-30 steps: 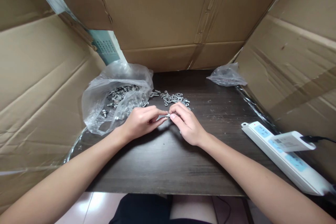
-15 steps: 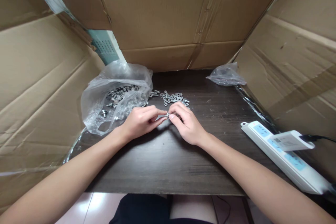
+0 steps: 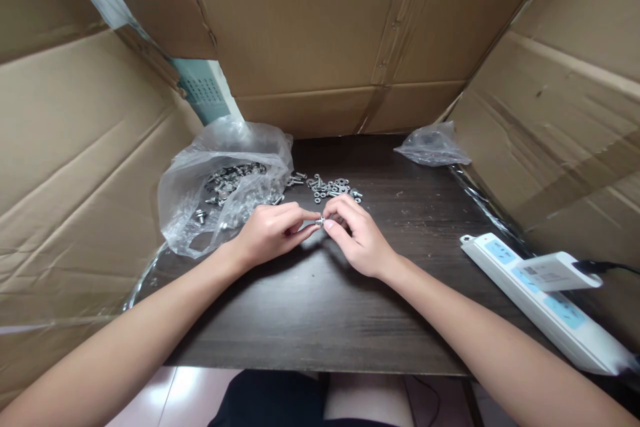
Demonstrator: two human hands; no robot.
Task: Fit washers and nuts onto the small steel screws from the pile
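Above the middle of the dark table, my left hand (image 3: 273, 230) and my right hand (image 3: 357, 233) meet fingertip to fingertip. Between them is a small silver bolt (image 3: 320, 221) with what looks like a washer or nut on it. Left thumb and forefinger pinch one end; the right fingertips close round the other end and partly hide it. Just beyond the fingers lies a loose pile of nuts, washers and bolts (image 3: 330, 190). A clear plastic bag (image 3: 183, 180) beside my left hand holds many bolts (image 3: 235, 180).
Cardboard walls (image 3: 320, 27) enclose the dark table (image 3: 320, 320) at the back and both sides. A crumpled clear bag (image 3: 434, 145) lies at the back right. Along the right edge runs a white power strip (image 3: 545, 307) with a white plug-in adapter (image 3: 555, 271) and black cable.
Both hands keep the same pinch on the bolt. The whole view has shifted very slightly; nothing on the table has visibly moved.
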